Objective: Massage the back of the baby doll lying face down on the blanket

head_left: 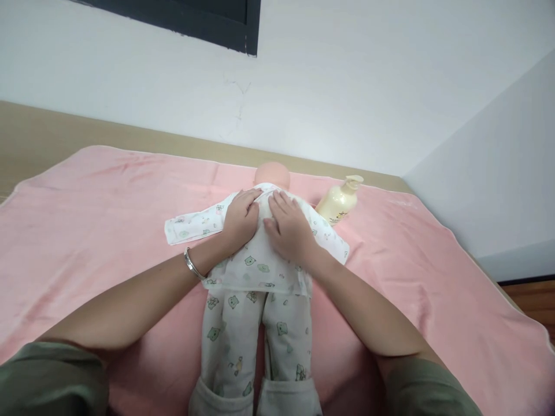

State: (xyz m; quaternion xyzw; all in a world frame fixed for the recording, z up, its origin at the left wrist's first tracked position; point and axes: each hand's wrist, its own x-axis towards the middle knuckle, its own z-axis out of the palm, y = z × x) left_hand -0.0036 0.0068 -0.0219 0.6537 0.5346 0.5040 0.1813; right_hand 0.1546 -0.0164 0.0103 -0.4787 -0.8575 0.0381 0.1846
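Note:
A baby doll (272,173) lies in the middle, its bald head at the far end and its legs toward me. It wears a white printed top (260,267) and matching trousers (236,335) with green animal figures. My left hand (241,218) rests flat on the left upper part of the top, fingers stretched toward the head. On the right upper part lies my right hand (288,225), palm down with fingers extended. Neither hand grips anything. The top's sleeves spread out to both sides. Its face is not visible.
Right of the doll, a cream pump bottle (339,201) leans at a tilt beside the right sleeve. A pink blanket (130,231) covers the wooden surface (47,130). Behind stands a white wall (329,86) with a dark frame (208,23) above.

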